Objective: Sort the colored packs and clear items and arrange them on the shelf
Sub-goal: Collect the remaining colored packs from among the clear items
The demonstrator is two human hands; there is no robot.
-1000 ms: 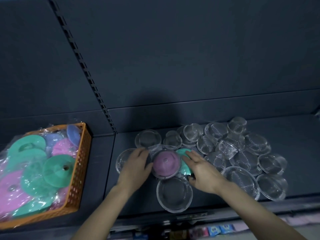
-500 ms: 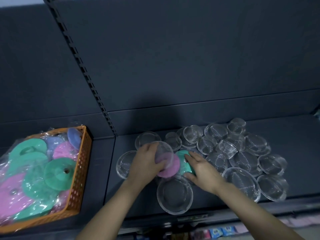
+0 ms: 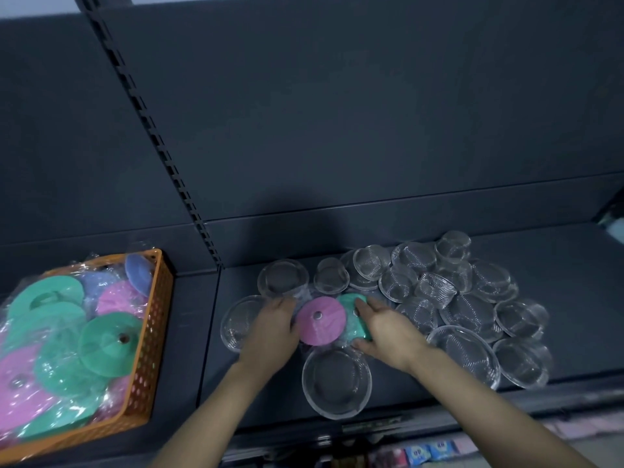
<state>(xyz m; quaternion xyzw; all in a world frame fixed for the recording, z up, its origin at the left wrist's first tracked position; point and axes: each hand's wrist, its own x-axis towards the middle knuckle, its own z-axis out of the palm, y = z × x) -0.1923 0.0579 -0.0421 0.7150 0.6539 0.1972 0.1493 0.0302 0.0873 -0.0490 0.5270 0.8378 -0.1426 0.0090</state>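
Holding pink pack [image 3: 320, 319], green pack [image 3: 353, 319], no legible writing

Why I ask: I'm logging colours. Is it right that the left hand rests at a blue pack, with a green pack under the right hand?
Not quite: the head view shows the left hand at a pink pack, not blue. The green pack is under the right hand.

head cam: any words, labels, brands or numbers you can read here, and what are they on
None can be read.
Blue packets at the bottom edge, below the shelf: white marks, too blurred to read.
Strip on the shelf front edge: greenish marks, too small and blurred.
Pink pack, green pack, orange basket: no print visible.
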